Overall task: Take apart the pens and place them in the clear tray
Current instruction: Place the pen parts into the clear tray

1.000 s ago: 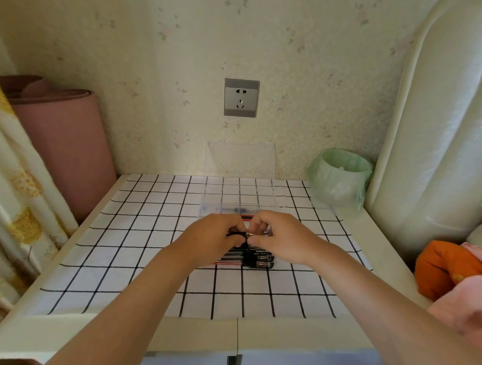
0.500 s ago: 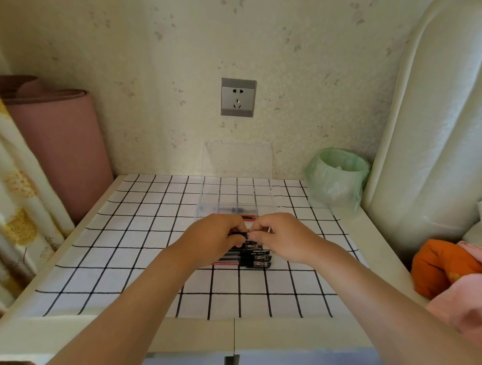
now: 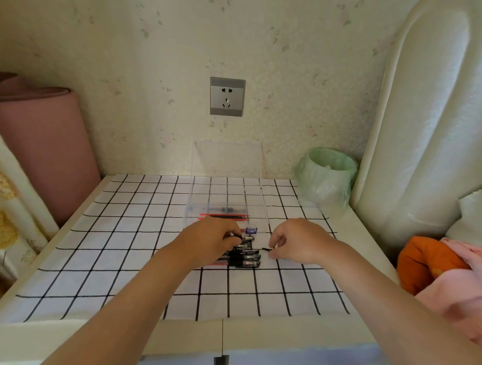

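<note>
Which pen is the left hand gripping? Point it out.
The farthest pen of the row, nearest the clear tray: the left hand grips its end; the other pens lie loose, nearer the person.

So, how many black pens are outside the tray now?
5 pens show: one gripped by the left hand, four piled on the cloth just below it. The hand may hide more.

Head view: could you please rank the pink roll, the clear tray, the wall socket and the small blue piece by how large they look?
Largest to smallest:
1. pink roll, though the frame edge cuts it off
2. clear tray, counting its base alone
3. wall socket
4. small blue piece
</note>
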Motion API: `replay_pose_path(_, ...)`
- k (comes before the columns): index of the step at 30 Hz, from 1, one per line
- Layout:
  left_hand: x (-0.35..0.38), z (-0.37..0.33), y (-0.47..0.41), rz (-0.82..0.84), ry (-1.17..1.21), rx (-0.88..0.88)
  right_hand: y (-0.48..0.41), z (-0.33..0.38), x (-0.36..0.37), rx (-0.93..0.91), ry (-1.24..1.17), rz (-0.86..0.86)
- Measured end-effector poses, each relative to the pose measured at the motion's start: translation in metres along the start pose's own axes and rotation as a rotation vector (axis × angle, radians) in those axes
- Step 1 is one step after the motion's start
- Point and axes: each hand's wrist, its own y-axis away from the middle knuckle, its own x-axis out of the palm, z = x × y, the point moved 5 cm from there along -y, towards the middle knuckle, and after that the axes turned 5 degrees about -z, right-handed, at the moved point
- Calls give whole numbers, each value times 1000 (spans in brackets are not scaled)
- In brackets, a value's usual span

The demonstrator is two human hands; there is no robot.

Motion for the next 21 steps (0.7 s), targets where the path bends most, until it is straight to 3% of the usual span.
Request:
replay_pose_path(11,-2,-2,2,8,47,7,-4,7,1,-97,6,-75)
replay_pose_path(15,-6,0,3,4,23,6,-4,15,-5,-140,-127,-166)
replay_pose_path(21,-9,2,7,6,31,20,1,35,-3,-239,-279,-150)
